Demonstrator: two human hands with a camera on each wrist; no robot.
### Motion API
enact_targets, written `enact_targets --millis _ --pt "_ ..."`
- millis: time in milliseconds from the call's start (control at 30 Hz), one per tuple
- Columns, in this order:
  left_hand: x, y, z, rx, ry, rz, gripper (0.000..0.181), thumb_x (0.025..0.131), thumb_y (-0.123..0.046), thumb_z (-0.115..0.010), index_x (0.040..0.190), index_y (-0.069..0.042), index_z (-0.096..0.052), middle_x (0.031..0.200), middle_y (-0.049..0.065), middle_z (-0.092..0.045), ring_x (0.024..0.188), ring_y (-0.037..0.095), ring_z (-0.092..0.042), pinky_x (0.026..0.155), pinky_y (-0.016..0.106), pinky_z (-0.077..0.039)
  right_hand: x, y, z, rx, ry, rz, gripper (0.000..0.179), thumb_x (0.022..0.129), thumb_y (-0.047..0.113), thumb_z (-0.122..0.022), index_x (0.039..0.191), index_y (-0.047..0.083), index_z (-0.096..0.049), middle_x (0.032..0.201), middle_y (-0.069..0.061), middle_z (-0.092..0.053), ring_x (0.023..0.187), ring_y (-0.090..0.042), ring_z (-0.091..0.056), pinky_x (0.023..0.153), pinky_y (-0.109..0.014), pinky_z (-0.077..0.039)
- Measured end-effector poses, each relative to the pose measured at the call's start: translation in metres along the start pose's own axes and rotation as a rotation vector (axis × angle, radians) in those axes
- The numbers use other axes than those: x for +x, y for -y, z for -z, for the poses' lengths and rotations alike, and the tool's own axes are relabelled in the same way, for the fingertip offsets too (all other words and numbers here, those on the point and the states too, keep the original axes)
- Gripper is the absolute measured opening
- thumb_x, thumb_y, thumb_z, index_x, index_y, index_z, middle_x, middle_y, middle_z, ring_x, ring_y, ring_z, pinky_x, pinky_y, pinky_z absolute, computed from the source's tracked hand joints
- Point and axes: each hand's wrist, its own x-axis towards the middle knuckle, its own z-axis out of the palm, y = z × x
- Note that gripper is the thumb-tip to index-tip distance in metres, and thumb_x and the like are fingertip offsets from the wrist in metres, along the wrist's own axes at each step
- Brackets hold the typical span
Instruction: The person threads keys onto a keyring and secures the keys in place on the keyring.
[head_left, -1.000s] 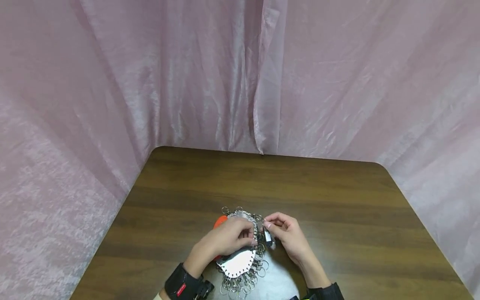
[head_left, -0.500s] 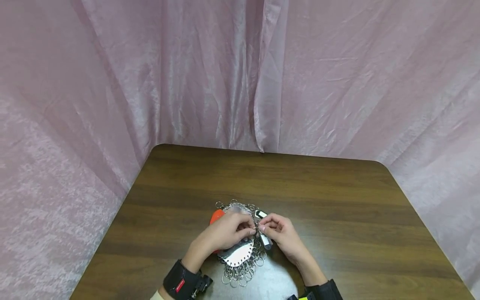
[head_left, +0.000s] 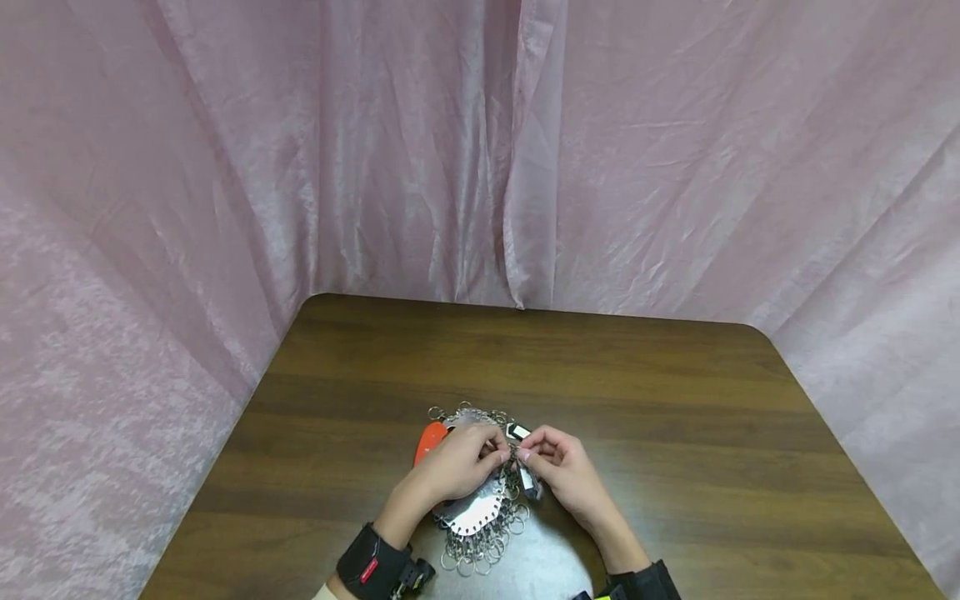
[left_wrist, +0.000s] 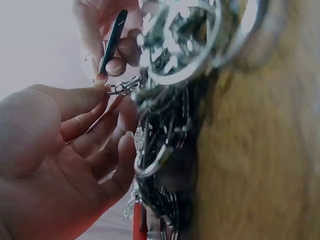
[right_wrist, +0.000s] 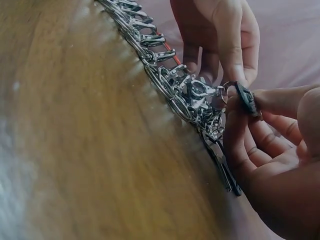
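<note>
A silver metal plate (head_left: 480,510) with holes along its edge lies on the table, fringed with metal clasps and key rings (head_left: 472,557). My left hand (head_left: 459,460) reaches over it from the left; thumb and forefinger pinch the end of a small chain (left_wrist: 122,88). Opposite, my right hand (head_left: 564,468) pinches a small dark flat tag (right_wrist: 246,100) between thumb and fingers. Both hands' fingertips nearly meet at the plate's right edge. Beside them lie a black-and-white tag (head_left: 517,431) and a second such tag (head_left: 528,482). The left hand covers part of the plate.
An orange rounded piece (head_left: 430,440) sticks out at the left, partly behind the left hand. The brown wooden table (head_left: 645,375) has rounded far corners. Pink curtains (head_left: 420,167) hang behind it. Both wrists wear black straps, the left strap (head_left: 375,562) with a red label.
Since a second ago my right hand has moved slightly left, closer to the left hand. A black-and-white tag now shows above its fingertips. In the last half second the hands barely moved.
</note>
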Motion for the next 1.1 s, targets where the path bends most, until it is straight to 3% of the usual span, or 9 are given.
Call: enact_targets --millis 367,733,1100 --pt "0.0010 0.0073 -0.0014 -0.104 0.010 -0.021 0.004 0.102 -0.021 -0.072 0.100 -0.018 -0.071 0.098 -0.012 -0.071 0.092 0.002 -0.066 0.087 0.028 -0.055 0.0011 -0.0006 -0.0018 -0.036 -0.038 0.089 0.008 0.098 -0.001 -0.071 0.100 -0.007 -0.066 0.095 -0.025 -0.072 0.083 -0.014 -0.071 0.075 -0.024 -0.058" --pt "-0.0002 0.0053 -0.0011 -0.026 -0.016 -0.034 0.006 0.104 -0.022 -0.069 0.099 -0.020 -0.072 0.096 -0.015 -0.069 0.090 0.004 -0.062 0.085 0.032 -0.053 0.0014 -0.0010 -0.0025 -0.029 -0.027 0.095 0.008 0.097 0.000 -0.071 0.100 -0.006 -0.067 0.096 -0.025 -0.072 0.082 -0.013 -0.070 0.073 -0.023 -0.057" --pt "-0.0002 0.0023 -0.0054 0.074 -0.046 -0.033 0.007 0.104 -0.022 -0.067 0.098 -0.022 -0.069 0.091 -0.016 -0.064 0.080 0.003 -0.059 0.075 0.027 -0.052 -0.0005 0.0000 -0.0034 -0.081 -0.019 0.130 0.003 0.098 -0.002 -0.070 0.100 -0.003 -0.068 0.097 -0.021 -0.074 0.085 -0.015 -0.071 0.077 -0.025 -0.058"
